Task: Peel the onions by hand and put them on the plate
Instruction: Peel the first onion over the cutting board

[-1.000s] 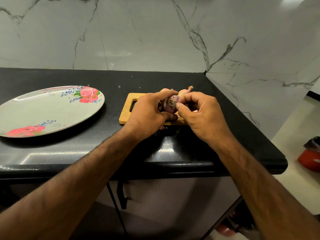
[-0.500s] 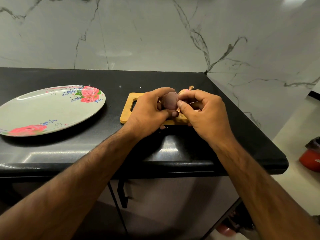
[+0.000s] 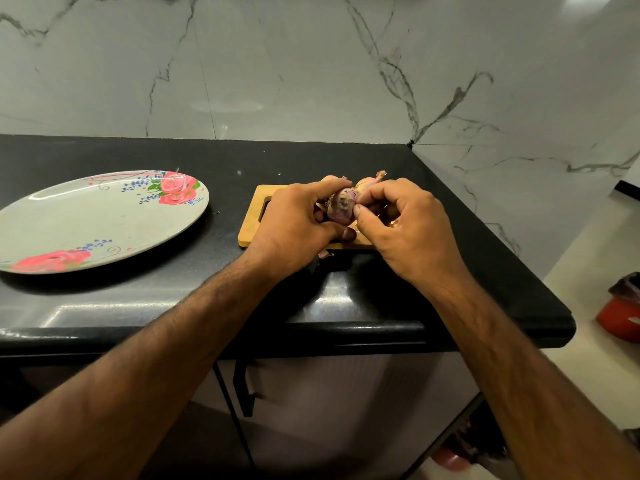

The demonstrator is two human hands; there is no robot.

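Note:
A small purple onion [image 3: 341, 207] is held above the wooden cutting board [image 3: 251, 223]. My left hand [image 3: 298, 223] grips it from the left, fingers over the top and thumb under it. My right hand [image 3: 405, 226] pinches the onion's skin at its right side with thumb and forefinger. Behind the hands another onion [image 3: 369, 182] with a dry stalk lies on the board, partly hidden. The oval floral plate [image 3: 86, 223] sits to the left on the black counter with nothing on it.
The black counter [image 3: 346, 299] ends close in front of me and on the right [image 3: 540, 306]. A marble wall rises behind and to the right. A small scrap [image 3: 323, 253] lies by the board's near edge. A red container [image 3: 620, 317] stands on the floor at right.
The onion has been turned between my hands; its lighter, torn skin now faces me. My right fingers have shifted to pinch the skin at the onion's upper right. The plate is unchanged.

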